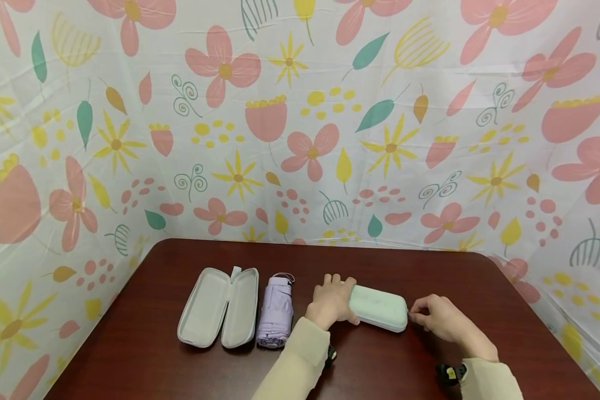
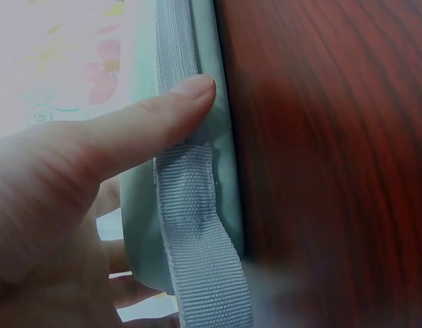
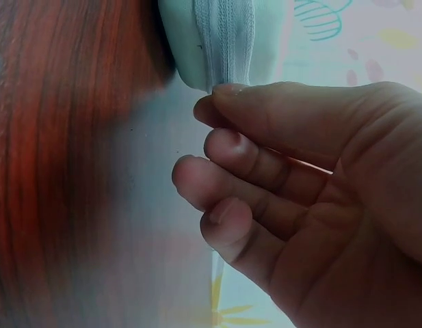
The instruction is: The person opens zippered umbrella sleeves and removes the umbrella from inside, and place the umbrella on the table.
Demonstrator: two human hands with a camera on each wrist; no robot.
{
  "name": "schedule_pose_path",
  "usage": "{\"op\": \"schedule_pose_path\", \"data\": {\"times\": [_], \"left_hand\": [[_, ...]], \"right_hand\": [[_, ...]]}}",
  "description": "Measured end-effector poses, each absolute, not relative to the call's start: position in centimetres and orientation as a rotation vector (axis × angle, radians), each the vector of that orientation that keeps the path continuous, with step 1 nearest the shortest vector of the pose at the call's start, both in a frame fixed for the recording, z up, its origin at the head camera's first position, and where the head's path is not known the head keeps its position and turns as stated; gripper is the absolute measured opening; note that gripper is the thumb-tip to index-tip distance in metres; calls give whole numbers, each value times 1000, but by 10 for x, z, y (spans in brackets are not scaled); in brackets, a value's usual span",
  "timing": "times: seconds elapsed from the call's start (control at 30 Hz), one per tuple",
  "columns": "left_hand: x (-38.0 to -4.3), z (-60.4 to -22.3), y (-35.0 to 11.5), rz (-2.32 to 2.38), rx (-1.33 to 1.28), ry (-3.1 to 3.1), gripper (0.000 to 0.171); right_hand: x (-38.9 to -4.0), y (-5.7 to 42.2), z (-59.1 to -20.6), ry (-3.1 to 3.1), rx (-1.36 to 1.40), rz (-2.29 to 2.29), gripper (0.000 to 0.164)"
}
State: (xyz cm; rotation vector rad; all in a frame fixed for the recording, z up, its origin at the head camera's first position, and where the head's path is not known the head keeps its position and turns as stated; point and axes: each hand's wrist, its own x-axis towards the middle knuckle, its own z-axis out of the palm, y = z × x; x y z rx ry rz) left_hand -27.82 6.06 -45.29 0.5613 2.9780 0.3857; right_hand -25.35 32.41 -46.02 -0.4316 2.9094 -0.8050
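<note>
A closed mint-green zip case (image 1: 380, 307) lies on the table, right of the middle. My left hand (image 1: 332, 300) grips its left end, the thumb (image 2: 191, 92) pressed along the zipped side and the other fingers over the far side. A grey ribbon loop (image 2: 200, 253) hangs from that end. At the case's right end, my right hand (image 1: 442, 316) pinches the zipper pull between thumb and forefinger, which mostly hide it. The zipper (image 3: 228, 41) runs straight up to those fingertips in the right wrist view. The other right fingers curl loosely below.
Left of the hands, a folded lilac umbrella (image 1: 276, 314) lies with its wrist cord toward the back. Beside it an empty grey case (image 1: 202, 311) lies spread in two halves. The dark red-brown table (image 1: 145, 355) meets a flower-printed cloth (image 1: 310, 211) at its back edge.
</note>
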Motion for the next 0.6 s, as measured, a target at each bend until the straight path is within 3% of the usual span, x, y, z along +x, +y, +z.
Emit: {"op": "schedule_pose_path", "data": {"times": [0.6], "left_hand": [[-269, -465, 63, 443, 506, 3085, 76]], "right_hand": [[-254, 327, -462, 2909, -468, -810, 15]]}}
